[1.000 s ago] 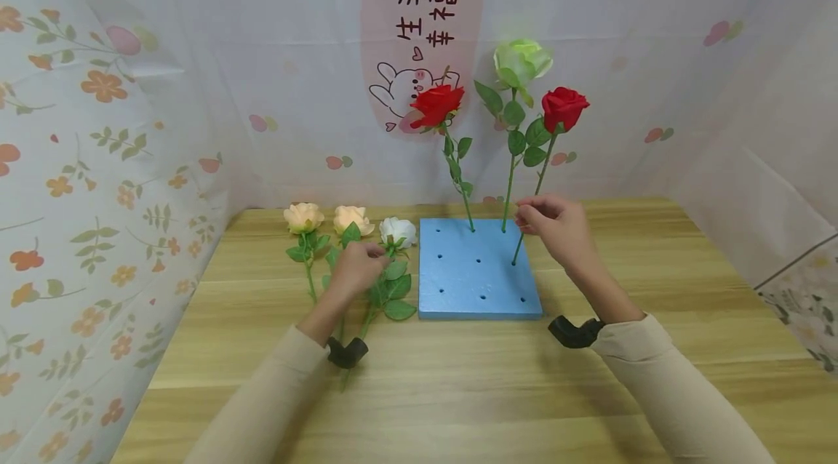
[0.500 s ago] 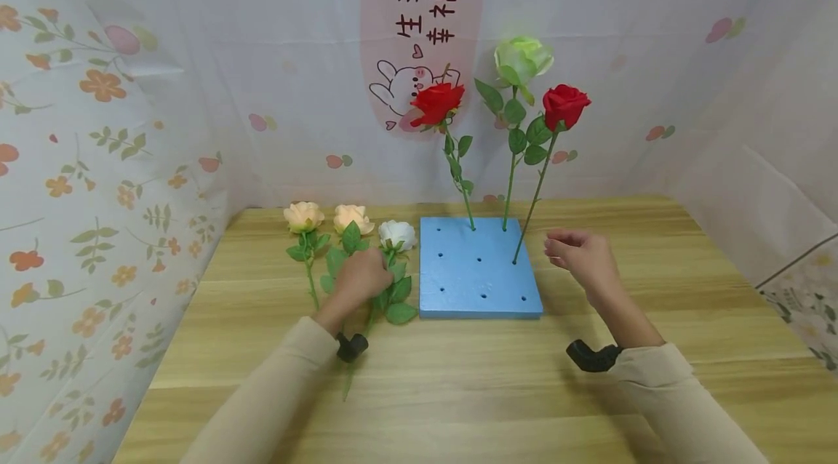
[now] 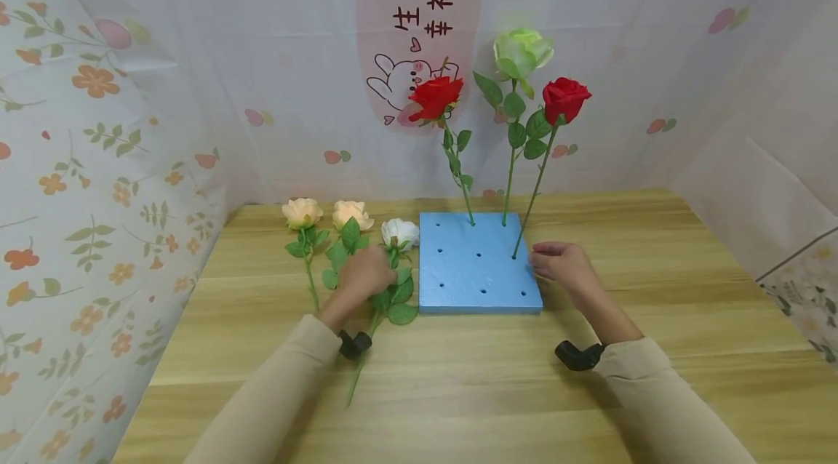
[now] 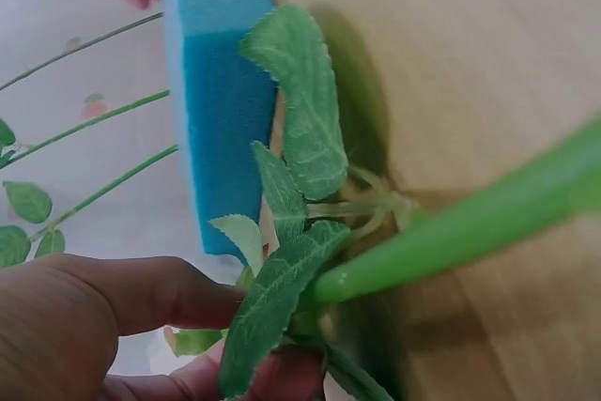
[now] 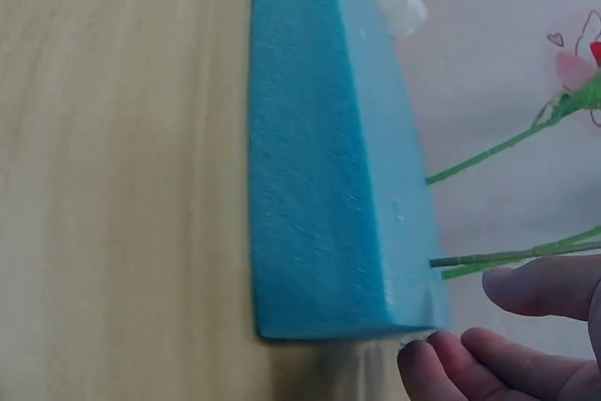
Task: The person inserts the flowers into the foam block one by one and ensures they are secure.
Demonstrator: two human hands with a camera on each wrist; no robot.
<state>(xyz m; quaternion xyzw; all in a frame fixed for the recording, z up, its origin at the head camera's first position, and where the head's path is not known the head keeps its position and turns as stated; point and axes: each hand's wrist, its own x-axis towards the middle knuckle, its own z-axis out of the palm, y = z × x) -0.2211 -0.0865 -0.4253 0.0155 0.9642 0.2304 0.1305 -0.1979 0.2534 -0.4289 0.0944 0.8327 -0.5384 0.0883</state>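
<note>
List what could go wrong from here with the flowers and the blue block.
The left hand grips the white rose by its stem; lifting it might snag the nearer peach rose, whose leaves lie close by.
The right hand is close to the right edge of the blue block and could nudge it.
The darker red rose leans right, so a knock might tilt it further.

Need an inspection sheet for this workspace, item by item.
Surface: wood-grain table.
Job's things: two red roses and a pale green rose stand in a holed blue board; two peach roses lie left of it, beside a white rose.
Clutter: nothing seen.
Hands: left hand pinches the white rose's stem; right hand is at the board's right edge, contact unclear.
Cables: nothing certain; dark line at right unidentified.
Surroundings: printed cloth behind and beside.
</note>
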